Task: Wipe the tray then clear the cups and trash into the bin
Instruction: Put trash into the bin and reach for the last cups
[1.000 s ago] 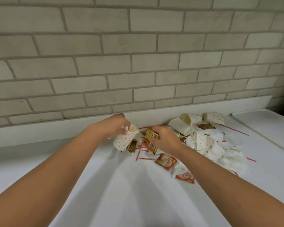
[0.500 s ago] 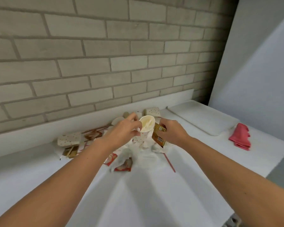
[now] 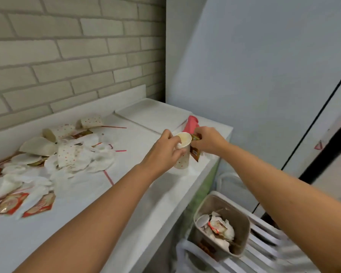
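Observation:
My left hand (image 3: 163, 152) grips a white paper cup with red dots (image 3: 182, 154), held upright above the counter's right end. My right hand (image 3: 209, 141) holds a brown and gold sachet (image 3: 195, 152) against the cup's right side. A beige bin (image 3: 222, 223) stands on the floor below and to the right, with crumpled paper and wrappers inside. A white tray (image 3: 154, 113) lies at the counter's far right corner, and a pink cloth (image 3: 192, 123) sits just behind my hands. Several dotted cups (image 3: 91, 122), tissues (image 3: 98, 158), sachets (image 3: 39, 204) and red straws litter the counter's left half.
The white counter (image 3: 126, 194) ends at a front edge right of my hands. A brick wall runs behind it and a pale panel stands to the right. A white slatted rack (image 3: 264, 249) lies beneath the bin. A dark stand (image 3: 331, 154) is at far right.
My view has swung right and both hands have carried the cup and the sachet right, away from the trash pile toward the counter's right end. The bin has come into sight below.

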Available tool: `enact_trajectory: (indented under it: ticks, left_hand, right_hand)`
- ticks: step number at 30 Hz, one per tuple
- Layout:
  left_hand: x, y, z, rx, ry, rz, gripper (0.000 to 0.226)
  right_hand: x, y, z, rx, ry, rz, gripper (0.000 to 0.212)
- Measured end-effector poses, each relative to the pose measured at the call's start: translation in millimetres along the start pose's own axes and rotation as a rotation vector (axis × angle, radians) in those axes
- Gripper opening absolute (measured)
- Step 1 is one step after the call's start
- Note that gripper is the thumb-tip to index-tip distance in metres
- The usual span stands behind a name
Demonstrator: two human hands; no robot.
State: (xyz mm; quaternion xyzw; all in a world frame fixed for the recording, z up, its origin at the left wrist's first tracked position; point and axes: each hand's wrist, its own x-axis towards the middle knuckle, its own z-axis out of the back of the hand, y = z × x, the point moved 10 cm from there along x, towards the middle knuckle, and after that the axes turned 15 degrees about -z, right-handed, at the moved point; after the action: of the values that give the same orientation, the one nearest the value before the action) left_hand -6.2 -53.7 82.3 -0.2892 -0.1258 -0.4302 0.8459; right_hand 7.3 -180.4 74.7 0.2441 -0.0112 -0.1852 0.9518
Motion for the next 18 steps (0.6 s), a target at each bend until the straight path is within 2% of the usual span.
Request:
enact_trajectory:
  ticks: [4,7,13,16,18]
  left_hand:
    - [17,-30,-47,-0.075,0.000,-0.012,0.030]
    - [23,-47,-83,-0.111,0.043,-0.010,0.031]
    - [18,-59,-149,-0.161,0.154,0.073,0.039]
    - [9,-57,-173,-0.145,0.205,0.113,0.042]
    - [3,-55,-188,-0.153,0.246,0.132,0.041]
  right_hand:
    - [7,-75,4,0.019,0.024,-0.118,0.026]
    - [7,-130,-10,0.032,0.062,-0.219,0.021]
    - [-4,-213,-77,0.019,0.216,-0.357,0.019]
    - [-13,-244,-115,0.096,0.287,-0.413,0.016]
    - [-20,-263,-139,0.139,0.343,-0.461,0.023]
